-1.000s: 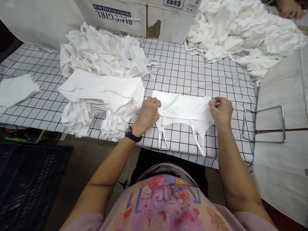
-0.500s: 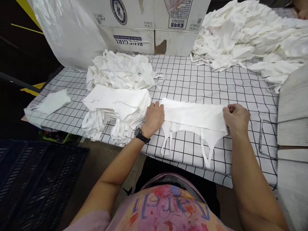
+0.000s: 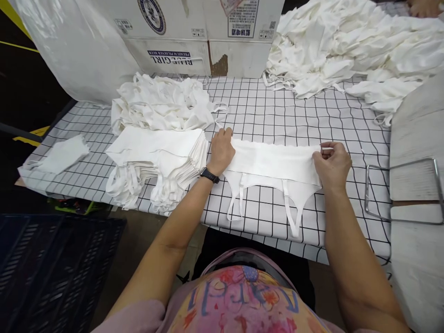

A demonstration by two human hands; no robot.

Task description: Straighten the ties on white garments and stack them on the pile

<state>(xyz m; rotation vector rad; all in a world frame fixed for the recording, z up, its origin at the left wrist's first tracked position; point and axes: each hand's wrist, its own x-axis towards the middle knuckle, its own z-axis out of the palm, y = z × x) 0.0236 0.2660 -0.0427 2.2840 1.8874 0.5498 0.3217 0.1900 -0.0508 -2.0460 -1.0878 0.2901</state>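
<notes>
A white bra top [image 3: 274, 159] lies folded flat on the table, its band away from me and its thin straps hanging toward the near edge. At its upper left corner my left hand [image 3: 222, 150], wearing a dark watch, is closed with curled fingers gripping the edge. My right hand [image 3: 333, 164] pinches the band at the right end between thumb and fingers. Just left of my left hand is a neat stack of folded white bra tops [image 3: 156, 145], straps bunched at the front.
Behind the stack sits a loose heap of white garments [image 3: 163, 104]. A larger pile [image 3: 340, 46] lies at the far right. A beer carton [image 3: 208, 41] stands at the back, and a metal wire frame [image 3: 367, 189] at the right. One white piece [image 3: 64, 155] lies far left on the checked cloth [image 3: 249, 108].
My left hand has moved from the garment's left side up to its upper left corner. My right hand still holds the right end, fingers slightly more extended. The view has shifted a little.
</notes>
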